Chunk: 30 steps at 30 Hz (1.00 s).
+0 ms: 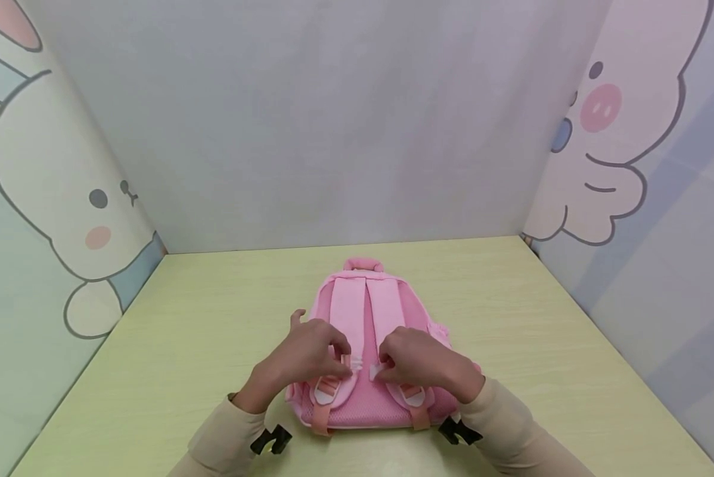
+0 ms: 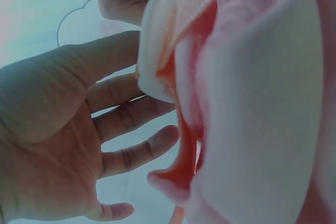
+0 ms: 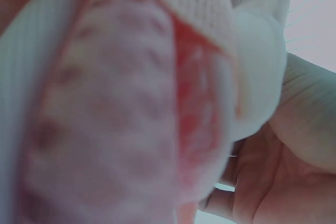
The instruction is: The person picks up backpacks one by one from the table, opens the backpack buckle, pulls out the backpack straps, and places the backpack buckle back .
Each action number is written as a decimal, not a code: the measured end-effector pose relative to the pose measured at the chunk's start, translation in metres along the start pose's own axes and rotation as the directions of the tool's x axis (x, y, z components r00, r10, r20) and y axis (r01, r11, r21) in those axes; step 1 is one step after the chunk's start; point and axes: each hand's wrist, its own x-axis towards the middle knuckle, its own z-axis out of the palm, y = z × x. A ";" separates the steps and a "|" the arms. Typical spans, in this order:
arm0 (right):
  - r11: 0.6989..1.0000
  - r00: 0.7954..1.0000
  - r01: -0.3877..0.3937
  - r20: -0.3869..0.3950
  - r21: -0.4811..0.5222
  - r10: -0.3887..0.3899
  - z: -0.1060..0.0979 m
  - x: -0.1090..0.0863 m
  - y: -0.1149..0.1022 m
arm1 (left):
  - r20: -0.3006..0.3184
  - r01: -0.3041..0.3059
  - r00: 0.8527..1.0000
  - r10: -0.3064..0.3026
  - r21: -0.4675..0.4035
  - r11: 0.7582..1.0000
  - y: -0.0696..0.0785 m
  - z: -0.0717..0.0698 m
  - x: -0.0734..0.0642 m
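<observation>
A pink backpack (image 1: 369, 411) lies on the table with its shoulder straps facing up and its top handle pointing away from me. At the left strap (image 1: 348, 305), my left hand (image 1: 312, 351) pinches a pale buckle half (image 1: 356, 364) with small prongs, between thumb and index finger. My right hand (image 1: 419, 358) pinches the other pale buckle half (image 1: 375, 371) beside the right strap (image 1: 387, 305). A short gap separates the two halves. The left wrist view shows the left palm (image 2: 47, 119) with its outer fingers spread beside a white strap adjuster (image 2: 152, 48).
Lower on each strap sits a white adjuster (image 1: 326, 391) with orange webbing (image 1: 321, 419). The pale yellow table (image 1: 226, 291) reaches back to a grey wall panel (image 1: 333, 132). Cartoon-printed panels (image 1: 89, 225) stand on both sides.
</observation>
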 end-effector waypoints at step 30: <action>0.994 0.988 0.109 -0.108 -0.001 -0.109 0.005 0.009 -0.011 | 0.012 0.005 1.000 -0.005 -0.012 1.000 0.001 -0.003 -0.001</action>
